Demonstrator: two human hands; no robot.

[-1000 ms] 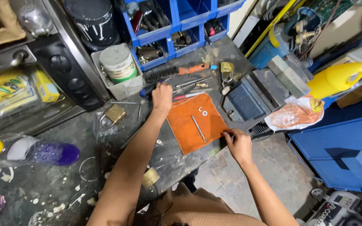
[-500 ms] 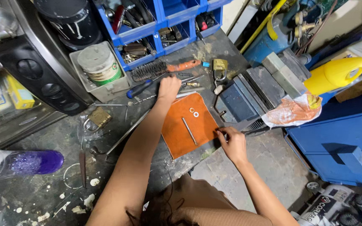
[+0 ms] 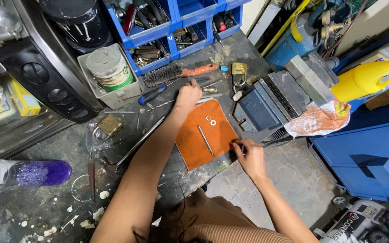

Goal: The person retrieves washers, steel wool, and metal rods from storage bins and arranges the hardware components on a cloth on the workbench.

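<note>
Dark, littered table [image 3: 46, 202], now with the left hand [image 3: 188, 96] shifted right along the far edge of the orange cloth [image 3: 203, 135], among loose tools; grip curled, contents impossible to tell. Right hand [image 3: 250, 155] unmoved, pinching the cloth's near-right edge. Yellow bottle [image 3: 365, 78] far right, white-lidded can [image 3: 109, 67] in a grey tray, brass padlock [image 3: 238, 69], metal pin [image 3: 205, 140], two washers [image 3: 210, 120].
</note>
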